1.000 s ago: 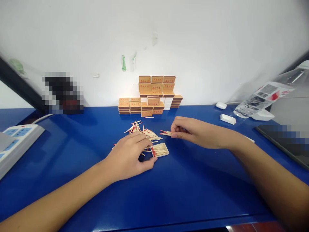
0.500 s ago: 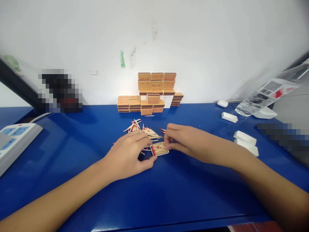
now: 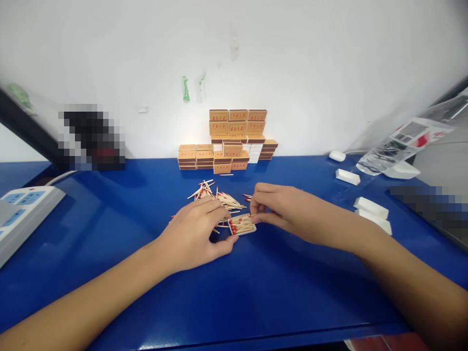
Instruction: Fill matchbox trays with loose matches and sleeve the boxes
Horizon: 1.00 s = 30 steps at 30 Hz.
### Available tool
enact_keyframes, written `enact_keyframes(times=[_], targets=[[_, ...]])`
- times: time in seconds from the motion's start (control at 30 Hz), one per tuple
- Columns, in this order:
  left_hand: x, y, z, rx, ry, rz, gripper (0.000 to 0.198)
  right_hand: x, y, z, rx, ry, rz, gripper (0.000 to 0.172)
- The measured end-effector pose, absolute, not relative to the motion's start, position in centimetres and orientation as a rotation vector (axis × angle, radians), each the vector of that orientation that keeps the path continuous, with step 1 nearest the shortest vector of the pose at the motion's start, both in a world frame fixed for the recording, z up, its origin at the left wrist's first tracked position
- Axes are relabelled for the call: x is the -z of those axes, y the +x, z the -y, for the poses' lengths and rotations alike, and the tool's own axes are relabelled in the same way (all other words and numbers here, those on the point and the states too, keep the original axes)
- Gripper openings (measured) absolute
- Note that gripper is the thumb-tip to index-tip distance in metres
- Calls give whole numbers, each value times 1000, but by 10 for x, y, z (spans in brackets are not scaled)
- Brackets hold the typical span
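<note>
A small white matchbox tray (image 3: 245, 232) lies on the blue table with red-headed matchsticks (image 3: 240, 224) in it. My left hand (image 3: 195, 231) grips the tray's left end, thumb at the near corner and fingers at the far one. At the tray's right end, my right hand (image 3: 274, 204) is closed in a pinch on what looks like a matchstick, its red head showing by the fingertips. Beyond my left hand spreads a loose pile of matchsticks (image 3: 204, 191), partly hidden by that hand. Several more matchsticks (image 3: 247, 197) stick out beside my right fingers.
Yellow matchboxes (image 3: 237, 128) stand stacked against the wall, with one matchstick (image 3: 225, 175) before them. On the right are white trays (image 3: 371, 208), a white block (image 3: 347, 177), a white rounded case (image 3: 337, 156) and a plastic bottle (image 3: 395, 146). A power strip (image 3: 40, 209) lies left.
My right hand has shifted slightly right and up, its fingertips drawing back to the tray's right edge, so more matchsticks in the tray show. My left hand stays put.
</note>
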<state>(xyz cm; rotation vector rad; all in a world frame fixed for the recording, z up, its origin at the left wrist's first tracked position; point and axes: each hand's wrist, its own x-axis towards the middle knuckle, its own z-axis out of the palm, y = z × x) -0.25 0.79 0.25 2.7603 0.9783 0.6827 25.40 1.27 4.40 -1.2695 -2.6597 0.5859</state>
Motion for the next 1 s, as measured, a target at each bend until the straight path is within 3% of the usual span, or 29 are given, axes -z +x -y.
enact_keyframes(times=[0.73, 1.0], targets=[[-4, -1, -8, -680, 2769, -955, 19, -47, 257, -16, -645, -1219, 2624, 24], [-6, 0, -7, -652, 2739, -963, 15, -31, 245, -12, -551, -1133, 2675, 18]])
